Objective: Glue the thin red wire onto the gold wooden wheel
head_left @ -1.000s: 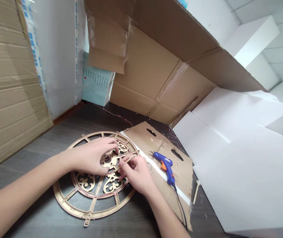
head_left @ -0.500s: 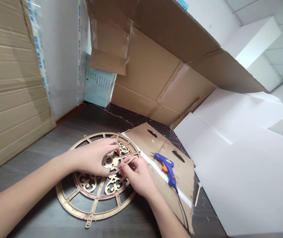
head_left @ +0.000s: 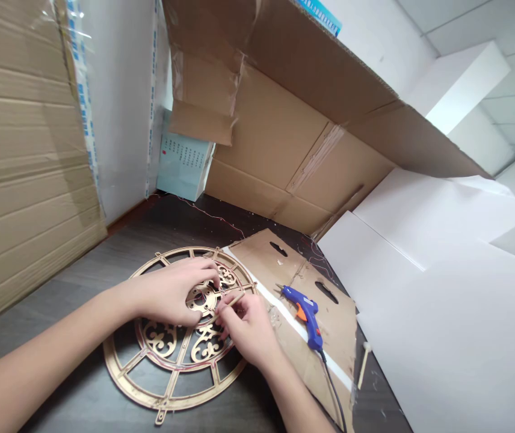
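A round openwork wooden frame (head_left: 175, 380) lies flat on the dark table, with spokes, scrolled cut-out panels and reddish wire along its inner ring. Across its upper left part rests my left hand (head_left: 174, 291), thumb and fingers spread around the hub (head_left: 210, 299) and holding nothing that shows. My right hand (head_left: 251, 328) pinches a thin wooden stick (head_left: 238, 298) between thumb and fingers at the hub's right side. The stick slants, its lower end down near a spoke between the hands; exactly what the tip touches is hard to make out.
A blue glue gun (head_left: 303, 310) lies on a flat cardboard sheet (head_left: 269, 264) to the right, its cord running toward me. Beyond it is a small pale stick with a rounded head (head_left: 364, 364). Cardboard walls, a light-blue box (head_left: 183, 162) and white panels (head_left: 447, 337) surround the table (head_left: 81, 300).
The view has shifted slightly, so everything sits a little lower and to the right. Both hands keep nearly the same places on the frame, the stick still in my right fingers.
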`<state>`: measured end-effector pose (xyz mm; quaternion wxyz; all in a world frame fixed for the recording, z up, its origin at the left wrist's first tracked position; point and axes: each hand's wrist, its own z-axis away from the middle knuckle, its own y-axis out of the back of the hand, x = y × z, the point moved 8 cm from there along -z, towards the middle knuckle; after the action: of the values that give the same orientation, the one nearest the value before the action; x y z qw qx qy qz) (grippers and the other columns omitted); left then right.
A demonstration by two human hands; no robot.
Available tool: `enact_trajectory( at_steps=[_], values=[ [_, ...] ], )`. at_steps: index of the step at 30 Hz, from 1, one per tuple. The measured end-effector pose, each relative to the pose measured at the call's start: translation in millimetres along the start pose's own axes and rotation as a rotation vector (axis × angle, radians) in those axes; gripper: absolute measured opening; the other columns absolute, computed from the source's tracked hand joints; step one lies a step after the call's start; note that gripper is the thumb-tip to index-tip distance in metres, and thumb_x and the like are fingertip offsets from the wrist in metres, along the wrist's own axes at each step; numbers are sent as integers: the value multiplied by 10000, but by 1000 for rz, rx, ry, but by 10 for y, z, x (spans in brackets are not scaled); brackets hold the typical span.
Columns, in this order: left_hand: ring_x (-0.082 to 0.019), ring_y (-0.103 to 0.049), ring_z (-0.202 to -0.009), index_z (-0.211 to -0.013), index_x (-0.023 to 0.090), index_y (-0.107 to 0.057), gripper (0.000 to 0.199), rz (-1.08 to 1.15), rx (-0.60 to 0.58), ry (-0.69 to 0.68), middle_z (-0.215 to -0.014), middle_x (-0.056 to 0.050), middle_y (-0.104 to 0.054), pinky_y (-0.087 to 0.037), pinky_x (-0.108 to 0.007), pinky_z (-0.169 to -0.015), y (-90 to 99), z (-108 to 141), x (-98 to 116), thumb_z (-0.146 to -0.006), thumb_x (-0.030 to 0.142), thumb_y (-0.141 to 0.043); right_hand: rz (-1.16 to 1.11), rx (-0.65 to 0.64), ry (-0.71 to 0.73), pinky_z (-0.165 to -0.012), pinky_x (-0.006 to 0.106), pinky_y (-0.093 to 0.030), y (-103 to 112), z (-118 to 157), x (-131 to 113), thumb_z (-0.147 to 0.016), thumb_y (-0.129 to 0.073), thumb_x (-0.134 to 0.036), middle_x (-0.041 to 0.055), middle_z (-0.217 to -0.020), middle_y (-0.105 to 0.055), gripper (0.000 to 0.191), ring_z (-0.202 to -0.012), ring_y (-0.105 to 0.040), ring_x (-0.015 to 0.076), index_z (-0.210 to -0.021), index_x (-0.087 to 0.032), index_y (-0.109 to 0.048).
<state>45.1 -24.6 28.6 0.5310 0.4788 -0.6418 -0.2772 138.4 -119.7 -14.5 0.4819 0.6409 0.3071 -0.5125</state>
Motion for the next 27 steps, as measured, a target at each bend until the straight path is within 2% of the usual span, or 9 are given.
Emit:
enact_trajectory(
  at_steps=[4,8,10,12,15,18,21,24,27],
  values=[
    [-252,-590,-1168,-1102,243,-647,365,36,38,9,-1221,-67,-644,-463,-353,-1040,66,-12,-46,-738,239,-632,-160,115,-8,-462,219,-477,95,-2,0,-797,-591,-278,-5,-611,-589,137,-477,-553,117,-770,-146,-617],
    [-261,-534,-1222,-1140,225,-619,358,43,261,62,-1249,-80,-624,-421,-416,-1090,331,-6,-226,-800,335,-629,-131,262,78,-513,219,-476,313,-31,-53,-880,-600,-398,14,-711,-616,262,-521,-584,112,-851,-139,-625],
    [-261,-551,-1152,-1064,213,-637,293,15,366,134,-1154,-83,-650,-447,-436,-1034,462,24,-350,-833,389,-608,-118,296,82,-510,223,-468,400,-131,-43,-902,-585,-449,21,-742,-623,316,-519,-584,111,-868,-137,-621],
    [-260,-564,-1094,-974,204,-655,264,2,419,189,-1060,-79,-671,-457,-446,-995,539,50,-427,-855,432,-594,-118,310,98,-494,227,-460,445,-288,-63,-911,-569,-489,21,-734,-620,358,-507,-567,110,-856,-138,-614],
    [-244,-584,-1101,-962,210,-696,291,143,402,184,-1087,-70,-688,-456,-437,-1024,533,42,-404,-854,469,-619,-87,315,158,-476,226,-445,409,-520,-171,-893,-594,-540,11,-679,-595,415,-489,-537,106,-771,-143,-585],
    [-231,-613,-1102,-1077,229,-721,357,304,352,183,-1157,-68,-696,-473,-411,-1033,454,8,-305,-819,472,-678,-296,239,164,-488,229,-468,249,-635,-239,-843,-644,-599,12,-723,-615,457,-517,-524,101,-831,-144,-598],
    [-234,-646,-1044,-1094,232,-740,376,380,295,220,-1112,-68,-727,-499,-398,-984,357,-29,-245,-796,460,-714,-387,195,205,-508,229,-472,134,-595,-313,-830,-670,-605,12,-740,-617,468,-535,-533,100,-845,-140,-614],
    [-220,-674,-928,-1026,217,-771,346,518,230,259,-1011,-63,-761,-529,-355,-889,255,-61,-240,-798,472,-718,-399,179,227,-520,229,-475,106,-530,-321,-838,-678,-588,11,-732,-620,451,-544,-539,100,-840,-140,-620],
    [-207,-676,-838,-924,204,-794,329,555,246,338,-915,-57,-774,-528,-311,-787,236,-56,-281,-793,495,-715,-407,168,231,-516,229,-470,119,-511,-304,-838,-688,-570,13,-734,-626,438,-542,-534,98,-839,-136,-629]
  ],
)
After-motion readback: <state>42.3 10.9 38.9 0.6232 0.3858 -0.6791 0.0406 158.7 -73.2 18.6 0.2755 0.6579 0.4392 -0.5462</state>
